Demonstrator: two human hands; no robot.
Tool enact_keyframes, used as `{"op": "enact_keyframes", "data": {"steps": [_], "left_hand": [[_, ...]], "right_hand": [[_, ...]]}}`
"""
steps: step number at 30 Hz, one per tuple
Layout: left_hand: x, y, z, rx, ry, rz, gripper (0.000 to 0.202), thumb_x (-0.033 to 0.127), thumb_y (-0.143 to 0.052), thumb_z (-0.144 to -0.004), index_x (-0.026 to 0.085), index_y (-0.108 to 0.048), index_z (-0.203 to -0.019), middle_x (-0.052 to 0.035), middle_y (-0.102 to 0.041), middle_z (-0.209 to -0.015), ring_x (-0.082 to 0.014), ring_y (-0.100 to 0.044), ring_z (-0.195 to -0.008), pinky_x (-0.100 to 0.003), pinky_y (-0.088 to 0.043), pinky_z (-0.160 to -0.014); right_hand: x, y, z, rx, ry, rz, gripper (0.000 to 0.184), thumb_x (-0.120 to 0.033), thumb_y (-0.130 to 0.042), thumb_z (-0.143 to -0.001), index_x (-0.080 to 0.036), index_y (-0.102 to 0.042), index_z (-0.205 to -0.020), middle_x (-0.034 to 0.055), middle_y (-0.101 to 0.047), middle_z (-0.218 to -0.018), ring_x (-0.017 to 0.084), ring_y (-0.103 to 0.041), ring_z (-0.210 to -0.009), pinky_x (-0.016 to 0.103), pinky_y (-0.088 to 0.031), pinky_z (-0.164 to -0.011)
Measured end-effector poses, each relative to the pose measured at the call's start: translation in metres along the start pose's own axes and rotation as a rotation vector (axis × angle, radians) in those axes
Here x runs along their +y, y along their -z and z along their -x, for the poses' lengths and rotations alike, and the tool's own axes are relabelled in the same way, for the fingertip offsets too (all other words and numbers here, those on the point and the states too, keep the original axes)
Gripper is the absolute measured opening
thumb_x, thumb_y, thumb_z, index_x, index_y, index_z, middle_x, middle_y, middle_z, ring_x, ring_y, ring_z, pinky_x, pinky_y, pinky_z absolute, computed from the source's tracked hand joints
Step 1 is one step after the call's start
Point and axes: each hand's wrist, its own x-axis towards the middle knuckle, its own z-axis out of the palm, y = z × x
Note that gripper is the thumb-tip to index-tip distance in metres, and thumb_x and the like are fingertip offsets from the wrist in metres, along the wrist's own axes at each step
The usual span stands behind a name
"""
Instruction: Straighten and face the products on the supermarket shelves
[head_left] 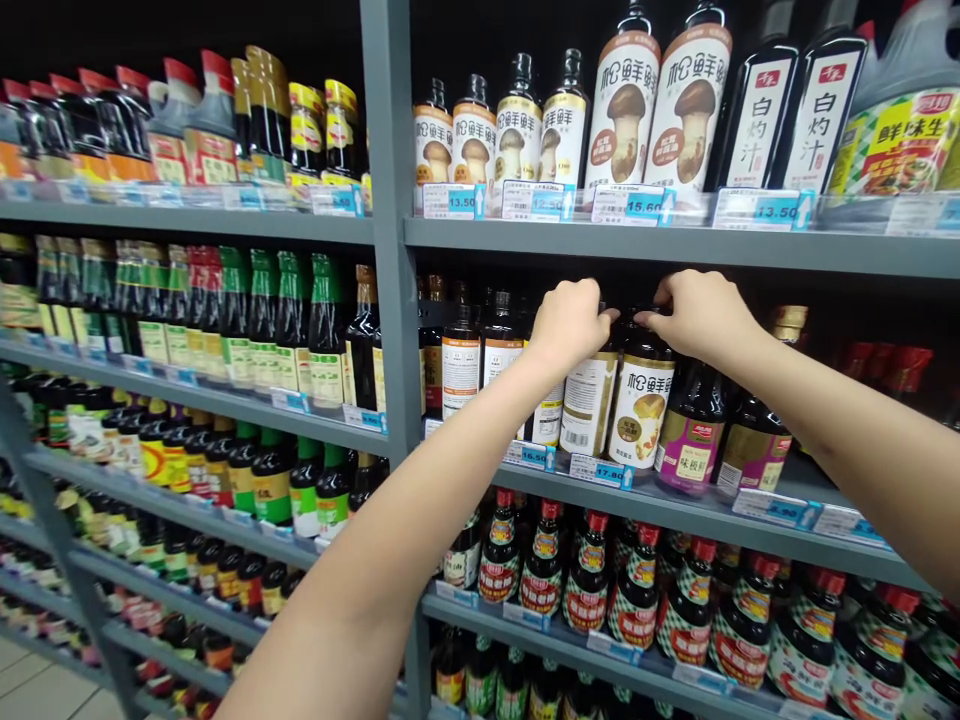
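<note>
My left hand (571, 318) is closed around the top of a dark sauce bottle (590, 405) whose pale back label faces out. Its thumb points right, and the palm hides most of the cap. Just to the right, my right hand (703, 308) pinches the top of another dark sauce bottle (642, 412), with a white front label showing a mushroom. Both bottles stand upright side by side at the front of the middle shelf. Bottles with purple labels (690, 440) stand beneath my right wrist.
Above is a shelf edge (675, 250) carrying price tags and larger mushroom-label bottles (624, 110). Red-capped bottles (589, 575) fill the shelf below. A grey upright post (391, 250) divides this bay from the left one, where green-capped bottles (292, 310) stand in rows.
</note>
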Motion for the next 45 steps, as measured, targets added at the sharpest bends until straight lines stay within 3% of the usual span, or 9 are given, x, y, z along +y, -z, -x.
{"op": "enact_keyframes", "data": {"steps": [5,10,13,21,26,33,38,41,45], "left_hand": [[-0.016,0.000,-0.003,-0.127,-0.131,0.300,0.033,0.021,-0.046,-0.093,0.015,-0.051,-0.126,-0.0093,-0.068,-0.114,-0.0196,-0.063,-0.105,-0.032,-0.050,-0.092],[0.007,0.000,0.006,0.007,0.045,0.017,0.038,0.041,-0.061,-0.087,0.015,-0.060,-0.114,-0.0133,-0.069,-0.108,-0.0295,-0.064,-0.105,-0.042,-0.049,-0.092],[0.013,0.001,0.004,0.016,0.080,-0.063,0.039,0.041,-0.065,-0.084,0.013,-0.062,-0.111,-0.0147,-0.069,-0.109,-0.0310,-0.063,-0.106,-0.043,-0.049,-0.093],[-0.020,0.002,-0.015,-0.259,-0.182,0.304,0.035,0.027,-0.053,-0.091,0.014,-0.055,-0.124,-0.0105,-0.064,-0.125,-0.0200,-0.061,-0.111,-0.032,-0.047,-0.098],[-0.020,0.001,-0.014,-0.336,-0.260,0.303,0.034,0.025,-0.042,-0.096,0.016,-0.051,-0.127,-0.0091,-0.063,-0.129,-0.0176,-0.059,-0.117,-0.030,-0.045,-0.100],[-0.022,0.005,0.005,-0.003,-0.321,0.021,0.033,0.025,-0.035,-0.099,0.014,-0.060,-0.119,-0.0107,-0.065,-0.120,-0.0213,-0.060,-0.114,-0.035,-0.046,-0.101],[-0.029,0.011,0.016,0.291,-0.078,-0.217,0.026,0.027,-0.049,-0.092,0.014,-0.062,-0.111,-0.0137,-0.063,-0.115,-0.0271,-0.059,-0.108,-0.040,-0.051,-0.092],[-0.032,0.012,0.009,0.178,0.150,-0.279,0.041,0.047,-0.057,-0.088,0.013,-0.063,-0.110,-0.0174,-0.067,-0.104,-0.0322,-0.065,-0.096,-0.043,-0.054,-0.081],[-0.035,0.016,-0.003,0.013,0.176,-0.269,0.044,0.054,-0.056,-0.085,0.015,-0.070,-0.101,-0.0183,-0.071,-0.097,-0.0358,-0.067,-0.095,-0.046,-0.054,-0.083]], "right_hand": [[0.003,-0.005,0.004,-0.028,0.019,-0.010,0.030,-0.032,-0.062,-0.087,-0.016,-0.069,-0.111,0.0135,-0.069,-0.103,0.030,-0.063,-0.098,0.043,-0.050,-0.084],[0.002,-0.009,0.006,-0.006,0.030,0.033,0.031,-0.032,-0.060,-0.088,-0.013,-0.067,-0.112,0.0152,-0.069,-0.103,0.032,-0.063,-0.099,0.044,-0.049,-0.085],[0.002,-0.010,0.008,0.012,0.032,0.034,0.031,-0.032,-0.059,-0.088,-0.014,-0.067,-0.112,0.0146,-0.069,-0.103,0.032,-0.064,-0.100,0.044,-0.049,-0.085],[0.000,-0.012,0.015,0.062,0.023,0.044,0.029,-0.034,-0.054,-0.092,-0.015,-0.066,-0.110,0.0145,-0.071,-0.094,0.032,-0.066,-0.093,0.042,-0.048,-0.078],[-0.002,-0.015,0.014,0.096,0.001,0.089,0.031,-0.038,-0.053,-0.092,-0.016,-0.067,-0.107,0.0149,-0.071,-0.091,0.031,-0.066,-0.089,0.040,-0.047,-0.075],[-0.003,-0.021,0.020,0.130,0.045,0.141,0.028,-0.035,-0.046,-0.094,-0.014,-0.063,-0.103,0.0146,-0.069,-0.090,0.030,-0.066,-0.081,0.036,-0.045,-0.067],[-0.003,-0.030,0.025,0.197,0.039,0.133,0.031,-0.034,-0.040,-0.095,-0.016,-0.060,-0.109,0.0138,-0.067,-0.094,0.027,-0.066,-0.075,0.032,-0.042,-0.060],[-0.004,-0.030,0.023,0.205,0.019,0.112,0.028,-0.034,-0.042,-0.092,-0.018,-0.061,-0.106,0.0121,-0.068,-0.093,0.028,-0.066,-0.077,0.033,-0.042,-0.059],[-0.009,-0.026,0.017,0.184,0.001,0.103,0.020,-0.030,-0.049,-0.086,-0.019,-0.063,-0.095,0.0109,-0.070,-0.088,0.028,-0.065,-0.078,0.034,-0.044,-0.062]]}}
